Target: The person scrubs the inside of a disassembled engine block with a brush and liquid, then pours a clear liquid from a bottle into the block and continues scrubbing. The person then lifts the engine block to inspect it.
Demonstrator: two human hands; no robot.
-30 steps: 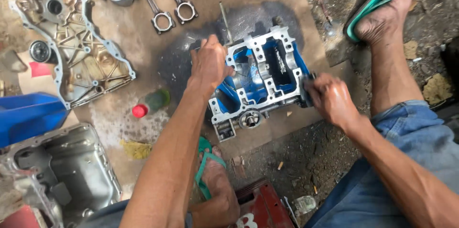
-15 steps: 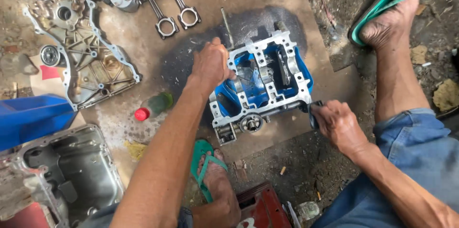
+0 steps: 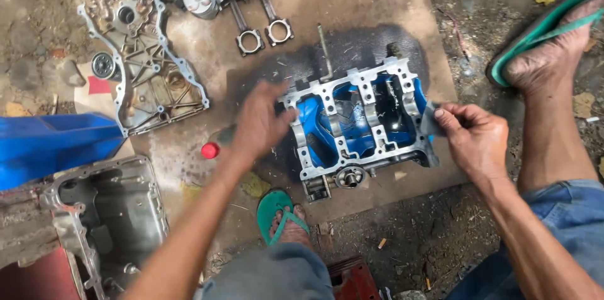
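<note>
Engine block point(image 3: 358, 120): cast grey metal, ribbed and boxy, blue inside its 2 open bays; lying open side up on the oil-stained cardboard sheet point(image 3: 352, 4), between both hands.
Left hand point(image 3: 261, 125): blurred, fingers loosely spread, just at the block's left edge; contact hard to judge.
Right hand point(image 3: 475, 139): thumb and fingers pinching a small grey piece, maybe cloth, at the block's right end.
Pistons point(image 3: 248, 4): 3 round silver crowns, 2 with slim rods ending in rings, at the sheet's top.
Cover plate point(image 3: 141, 67): flat, pitted aluminium with a jagged outline, far left.
Oil pan point(image 3: 107, 224): dull, greasy, deep tray, lower left.
Change: 0.5 s ago left hand sat on top of the block's upper left corner; now drawn back to its side.
</note>
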